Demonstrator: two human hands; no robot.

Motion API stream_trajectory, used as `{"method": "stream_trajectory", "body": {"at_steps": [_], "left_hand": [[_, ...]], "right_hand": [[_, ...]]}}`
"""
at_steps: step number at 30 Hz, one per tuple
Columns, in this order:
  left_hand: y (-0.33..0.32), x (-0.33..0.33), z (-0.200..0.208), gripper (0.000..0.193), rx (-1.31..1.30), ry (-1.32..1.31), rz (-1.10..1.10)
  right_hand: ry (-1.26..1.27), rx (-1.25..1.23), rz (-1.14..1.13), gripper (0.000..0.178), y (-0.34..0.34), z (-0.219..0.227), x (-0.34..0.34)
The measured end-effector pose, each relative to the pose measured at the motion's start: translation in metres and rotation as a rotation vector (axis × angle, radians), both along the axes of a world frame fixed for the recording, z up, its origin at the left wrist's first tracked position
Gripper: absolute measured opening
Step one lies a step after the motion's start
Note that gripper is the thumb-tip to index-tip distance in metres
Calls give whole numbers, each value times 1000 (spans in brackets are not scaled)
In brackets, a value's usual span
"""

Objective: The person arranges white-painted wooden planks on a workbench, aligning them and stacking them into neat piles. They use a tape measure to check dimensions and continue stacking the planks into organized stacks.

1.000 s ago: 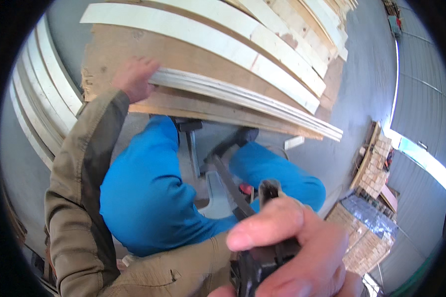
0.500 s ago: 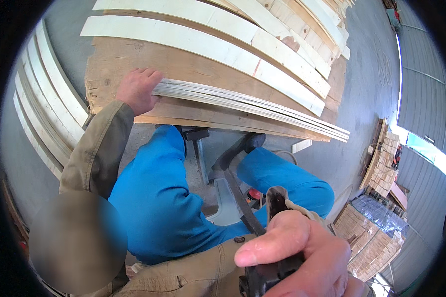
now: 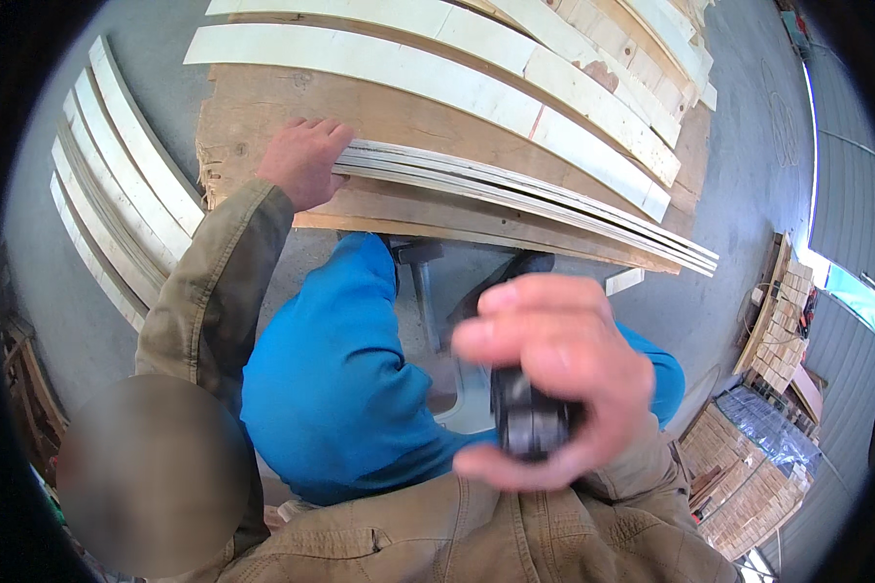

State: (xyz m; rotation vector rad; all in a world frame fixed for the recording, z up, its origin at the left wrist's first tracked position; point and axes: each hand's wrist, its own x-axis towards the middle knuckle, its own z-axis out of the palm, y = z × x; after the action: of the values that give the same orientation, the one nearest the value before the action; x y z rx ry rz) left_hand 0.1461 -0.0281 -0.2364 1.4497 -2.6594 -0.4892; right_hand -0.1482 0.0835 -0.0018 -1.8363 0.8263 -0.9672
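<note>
My left hand (image 3: 306, 165) closes round the left end of a stack of thin pale wood strips (image 3: 515, 204), which stand on edge along the near side of a brown board (image 3: 360, 112). Close in front of my body, my right hand (image 3: 574, 379) is wrapped round a black handheld object (image 3: 530, 413). Motion blurs this hand, and its fingers and palm cover much of the object, so its kind does not show. Behind the right hand lie my blue-trousered legs (image 3: 335, 369).
Several pale strips (image 3: 399, 73) lie flat across the board, with more boards beyond. At left, long strips (image 3: 117, 155) rest low beside the board. Bundled wood blocks (image 3: 749, 476) stand at the right, near a grey corrugated wall (image 3: 851, 185). A metal frame (image 3: 426, 282) shows between my legs.
My right hand has risen and moved forward from the lower edge with the black object, turning over it. The left hand keeps its hold on the strips. The whole view has shifted slightly.
</note>
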Motion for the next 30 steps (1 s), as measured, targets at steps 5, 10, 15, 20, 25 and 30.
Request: {"method": "stream_trajectory", "body": {"at_steps": [5, 10, 15, 20, 25, 30], "left_hand": [[-3, -4, 13, 65, -17, -9, -6], [0, -9, 26, 89, -51, 104, -12], [7, -24, 61, 74, 160, 395, 196], [17, -40, 148, 58, 713, 746, 127], [45, -70, 218, 47, 781, 718, -80], [75, -81, 244, 27, 739, 564, 17]], "right_hand": [[195, 167, -32, 77, 3, -21, -18], [167, 214, -101, 85, 9, -50, -20], [211, 425, -193, 97, 11, -74, -25], [223, 356, -163, 102, 5, -71, -15], [217, 230, -183, 99, 14, -55, -5], [273, 98, -189, 91, 36, -29, -7]]}}
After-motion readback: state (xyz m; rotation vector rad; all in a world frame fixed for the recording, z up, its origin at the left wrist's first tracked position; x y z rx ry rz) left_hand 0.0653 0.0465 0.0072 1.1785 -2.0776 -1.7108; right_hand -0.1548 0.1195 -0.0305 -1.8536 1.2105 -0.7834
